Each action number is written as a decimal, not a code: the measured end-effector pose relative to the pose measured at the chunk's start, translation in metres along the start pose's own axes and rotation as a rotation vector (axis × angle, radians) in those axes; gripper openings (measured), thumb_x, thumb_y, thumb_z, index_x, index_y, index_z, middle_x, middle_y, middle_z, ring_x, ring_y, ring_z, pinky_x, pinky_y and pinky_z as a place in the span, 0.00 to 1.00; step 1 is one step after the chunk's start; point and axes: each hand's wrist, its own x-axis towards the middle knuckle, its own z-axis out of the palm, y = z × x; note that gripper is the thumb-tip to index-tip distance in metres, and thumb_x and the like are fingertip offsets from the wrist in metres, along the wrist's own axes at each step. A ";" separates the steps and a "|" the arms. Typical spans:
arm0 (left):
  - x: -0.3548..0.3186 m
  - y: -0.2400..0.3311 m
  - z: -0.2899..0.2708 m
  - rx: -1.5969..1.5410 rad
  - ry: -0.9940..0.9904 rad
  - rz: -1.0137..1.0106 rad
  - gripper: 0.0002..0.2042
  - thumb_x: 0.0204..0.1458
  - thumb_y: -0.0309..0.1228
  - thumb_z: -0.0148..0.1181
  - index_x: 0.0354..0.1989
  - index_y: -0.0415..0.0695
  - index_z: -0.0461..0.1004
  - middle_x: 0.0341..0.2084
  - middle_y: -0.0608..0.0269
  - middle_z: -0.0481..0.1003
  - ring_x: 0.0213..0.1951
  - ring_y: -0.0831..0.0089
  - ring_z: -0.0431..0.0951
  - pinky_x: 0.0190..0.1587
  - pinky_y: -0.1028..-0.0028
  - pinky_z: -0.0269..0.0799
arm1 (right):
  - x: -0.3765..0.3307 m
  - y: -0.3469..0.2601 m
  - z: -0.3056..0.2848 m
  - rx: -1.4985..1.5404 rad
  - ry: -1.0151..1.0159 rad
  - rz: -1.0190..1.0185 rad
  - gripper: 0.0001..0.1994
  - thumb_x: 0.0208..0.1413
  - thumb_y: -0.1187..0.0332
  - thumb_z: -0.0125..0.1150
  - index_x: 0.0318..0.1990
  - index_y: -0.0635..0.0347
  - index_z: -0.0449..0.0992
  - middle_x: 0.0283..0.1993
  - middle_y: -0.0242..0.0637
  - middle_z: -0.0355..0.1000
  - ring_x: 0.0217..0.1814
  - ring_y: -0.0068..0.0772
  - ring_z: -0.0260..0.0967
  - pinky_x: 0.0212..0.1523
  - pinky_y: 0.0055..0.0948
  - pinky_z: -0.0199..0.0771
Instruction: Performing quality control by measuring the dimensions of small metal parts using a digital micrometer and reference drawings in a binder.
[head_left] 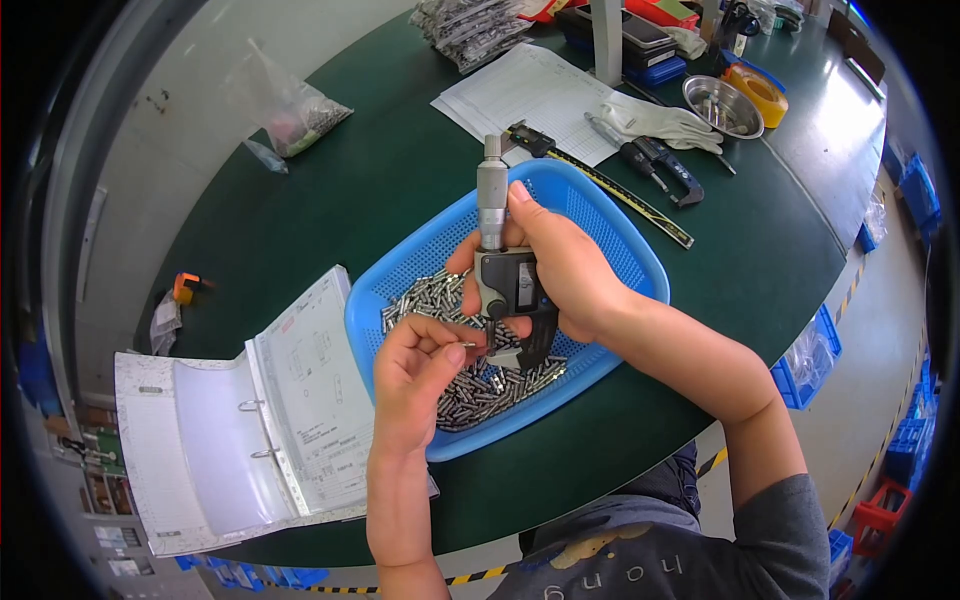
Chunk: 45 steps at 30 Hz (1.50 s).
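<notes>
My right hand [560, 250] is wrapped round a digital micrometer [513, 280], its thimble pointing up and away from me. Between the thumb and fingers of my left hand [420, 370] is a small metal pin [467, 345], mostly covered by the fingertips. The pin lies close to the micrometer's jaw opening; whether they touch I cannot tell. Both hands are above a blue perforated plastic basket [440, 447]. Many small metal pins [480, 405] lie heaped inside it.
Left of the basket lies an open ring binder [300, 400] with drawings. Beyond it are a digital caliper [600, 185], another micrometer [660, 165], white gloves [660, 122], paper sheets [520, 90] and a metal bowl [740, 115]. A plastic bag [300, 115] sits far left on the green table [330, 190].
</notes>
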 end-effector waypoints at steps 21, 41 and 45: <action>0.000 -0.005 0.004 0.247 -0.058 0.214 0.09 0.43 0.17 0.53 0.34 0.35 0.66 0.31 0.62 0.68 0.35 0.77 0.69 0.40 0.78 0.64 | 0.000 -0.002 -0.001 0.142 -0.029 0.077 0.29 0.55 0.49 0.24 0.32 0.65 0.69 0.21 0.41 0.69 0.13 0.25 0.59 0.14 0.18 0.59; -0.003 -0.002 0.004 0.239 -0.076 0.000 0.06 0.48 0.26 0.55 0.30 0.37 0.67 0.25 0.67 0.69 0.29 0.83 0.67 0.33 0.83 0.62 | 0.001 0.003 -0.002 0.037 -0.061 0.010 0.29 0.56 0.46 0.31 0.30 0.66 0.70 0.21 0.39 0.69 0.12 0.23 0.58 0.12 0.18 0.59; -0.004 -0.002 0.005 0.235 -0.057 -0.001 0.06 0.47 0.26 0.55 0.29 0.37 0.67 0.25 0.68 0.68 0.28 0.84 0.66 0.33 0.84 0.62 | 0.001 0.003 -0.002 0.124 -0.044 0.057 0.30 0.56 0.47 0.25 0.32 0.65 0.70 0.22 0.41 0.69 0.14 0.24 0.59 0.14 0.18 0.60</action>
